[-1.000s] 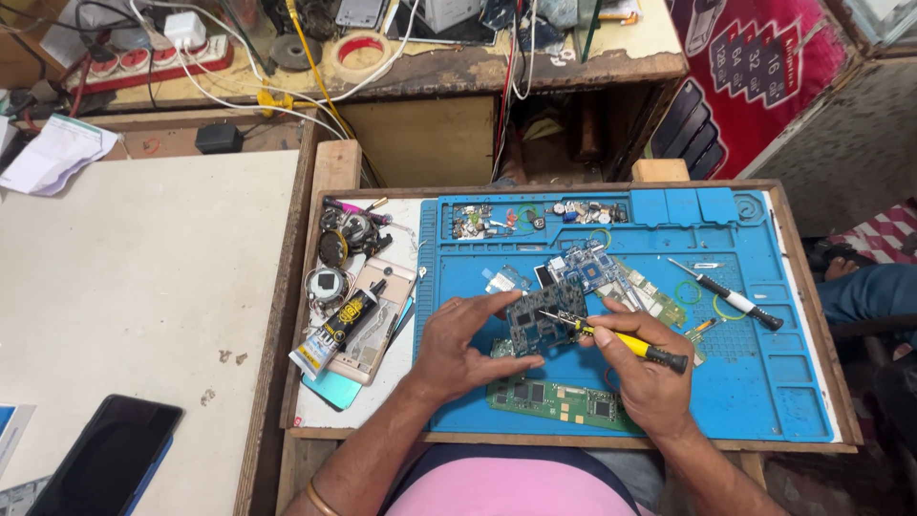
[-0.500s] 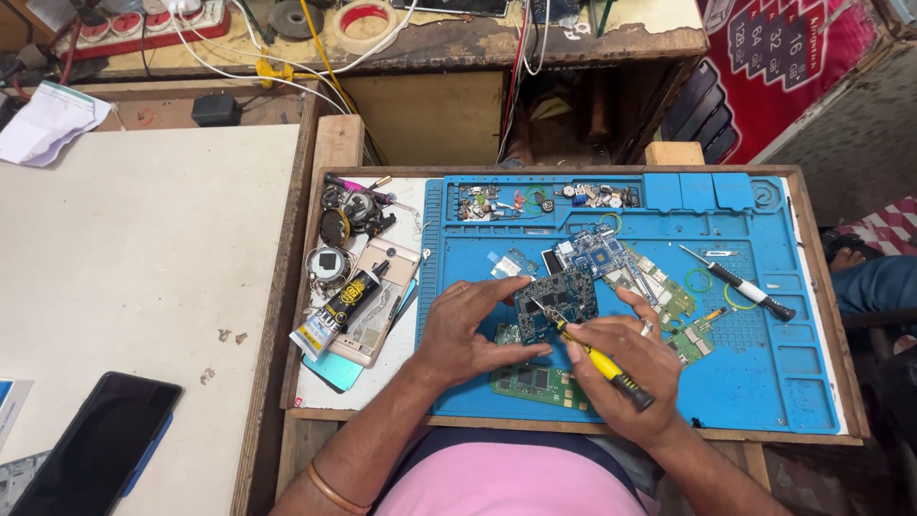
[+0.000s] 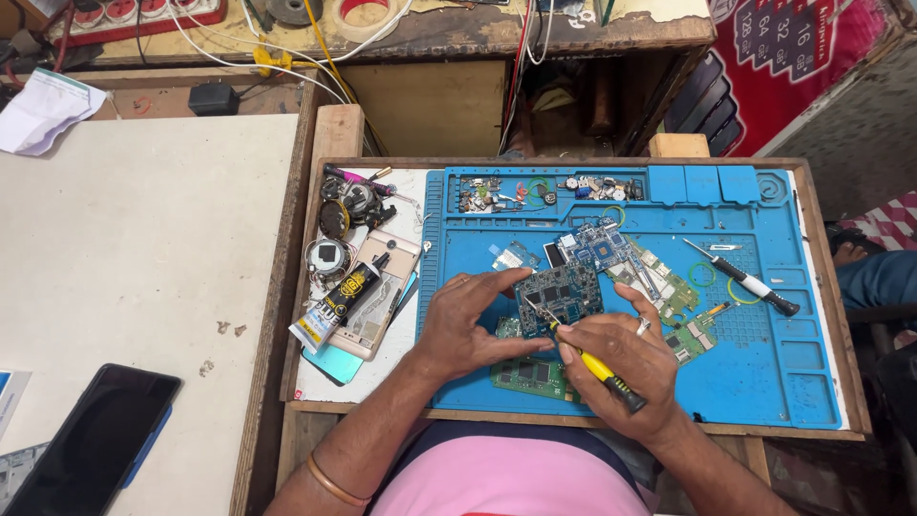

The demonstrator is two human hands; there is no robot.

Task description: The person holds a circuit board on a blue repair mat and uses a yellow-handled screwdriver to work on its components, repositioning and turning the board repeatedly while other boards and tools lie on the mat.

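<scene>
- Left hand [image 3: 468, 325] grips the left edge of a dark rectangular circuit board [image 3: 562, 291], thumb and fingers clamped on it, holding it slightly tilted above the blue silicone work mat [image 3: 764, 363].
- Right hand [image 3: 621, 358] is closed around a yellow-and-black-handled screwdriver [image 3: 597, 368]; the thin metal tip points toward 11 o'clock and meets the board's lower face near its bottom edge.
- The two hands sit close together, almost touching, at the mat's near centre.
- The board lies at the centre of the mat, just toward 12 o'clock from both hands.
- A green circuit board [image 3: 525, 373] lies flat on the mat under the hands, partly hidden.
- More loose boards, blue and green [image 3: 635, 263], lie at 1 o'clock from the held board, just beside it.
- A second black-handled screwdriver with white shaft [image 3: 750, 282] lies at 3 o'clock, well apart from the hands.
- Small parts fill the mat's top tray compartments [image 3: 535, 191] at 12 o'clock.
- A black-and-yellow glue tube [image 3: 339, 296] rests on a gold phone back [image 3: 382, 306] at 9 o'clock, off the mat.
- A dark phone [image 3: 91, 435] lies on the white table [image 3: 143, 239] at 8 o'clock, well apart.
</scene>
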